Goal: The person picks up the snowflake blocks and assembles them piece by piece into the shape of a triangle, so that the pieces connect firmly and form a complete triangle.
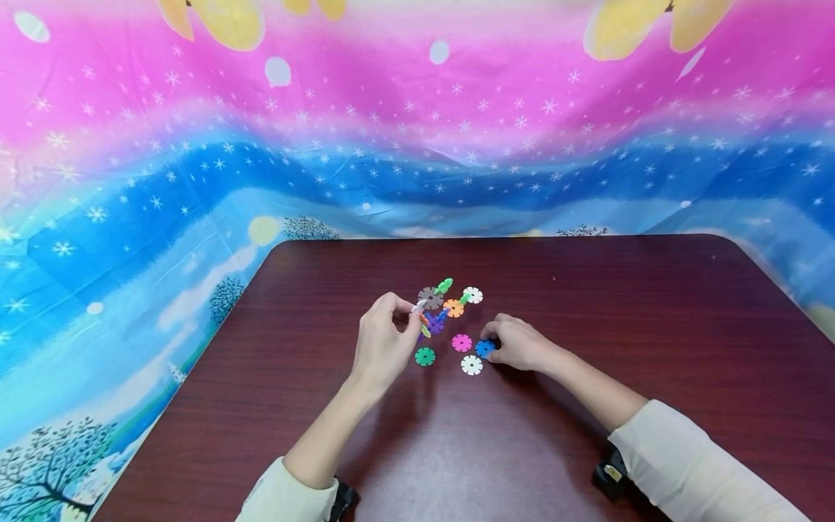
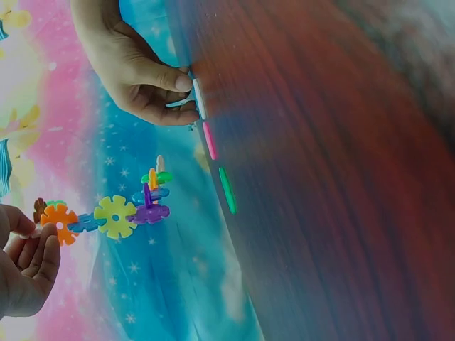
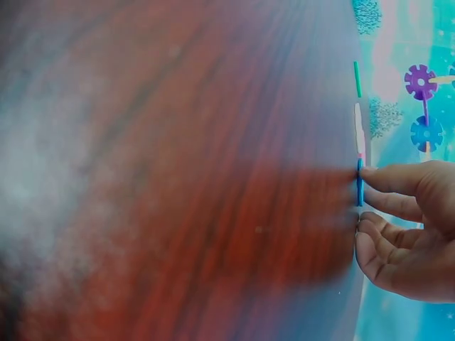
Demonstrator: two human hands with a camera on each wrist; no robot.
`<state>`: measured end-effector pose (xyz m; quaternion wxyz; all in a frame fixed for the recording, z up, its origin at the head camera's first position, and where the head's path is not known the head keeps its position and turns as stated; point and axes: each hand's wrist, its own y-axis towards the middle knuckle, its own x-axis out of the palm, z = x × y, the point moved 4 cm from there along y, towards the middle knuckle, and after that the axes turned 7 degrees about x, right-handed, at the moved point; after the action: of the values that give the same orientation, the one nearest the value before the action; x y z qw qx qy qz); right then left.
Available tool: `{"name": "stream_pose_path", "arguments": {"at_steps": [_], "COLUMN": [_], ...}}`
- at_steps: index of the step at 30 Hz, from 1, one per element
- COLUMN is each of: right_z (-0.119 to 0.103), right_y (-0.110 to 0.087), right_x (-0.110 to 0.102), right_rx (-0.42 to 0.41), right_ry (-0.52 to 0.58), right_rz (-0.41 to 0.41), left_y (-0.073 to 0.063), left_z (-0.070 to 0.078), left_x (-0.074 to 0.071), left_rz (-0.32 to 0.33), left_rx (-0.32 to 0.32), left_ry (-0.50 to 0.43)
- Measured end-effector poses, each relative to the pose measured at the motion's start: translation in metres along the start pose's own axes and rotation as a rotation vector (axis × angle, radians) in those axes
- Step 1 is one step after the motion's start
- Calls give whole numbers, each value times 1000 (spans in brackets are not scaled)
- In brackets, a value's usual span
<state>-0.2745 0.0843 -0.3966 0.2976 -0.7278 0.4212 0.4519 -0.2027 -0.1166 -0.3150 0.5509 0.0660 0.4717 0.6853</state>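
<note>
My left hand (image 1: 385, 339) pinches one end of a chain of interlocking plastic snowflake discs (image 1: 431, 297), held up over the table. The left wrist view shows an orange disc (image 2: 59, 224) at the fingertips, followed by blue, yellow-green and purple ones. Lower right of the chain, my right hand (image 1: 520, 344) grips the edge of a loose blue disc (image 1: 485, 349) between thumb and fingers. That blue disc lies at table level in the right wrist view. Beside it are a pink disc (image 1: 462, 343) and a white disc (image 1: 472, 365); a green disc (image 1: 425, 356) is farther left.
A dark reddish wood-grain table (image 1: 261, 377) with rounded far corners lies under both hands. Behind it hangs a pink and blue cloth (image 1: 417, 145) printed with snowflakes and trees. Black wrist devices (image 1: 611, 473) show at the sleeves.
</note>
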Motion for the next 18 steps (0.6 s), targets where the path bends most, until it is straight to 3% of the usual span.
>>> {"name": "stream_pose_path", "arguments": {"at_steps": [9,18], "right_z": [8,11], "right_y": [0,-9], "right_x": [-1,-12], "right_rx": [16,6], "right_ry": [64,152], "right_rz": [11,120], "left_y": [-1,-1], "left_z": [2,3], "left_x": [2,4], "left_rz": [-14,-32], "left_rx": [1,2], "left_ry": [-5,-1]}}
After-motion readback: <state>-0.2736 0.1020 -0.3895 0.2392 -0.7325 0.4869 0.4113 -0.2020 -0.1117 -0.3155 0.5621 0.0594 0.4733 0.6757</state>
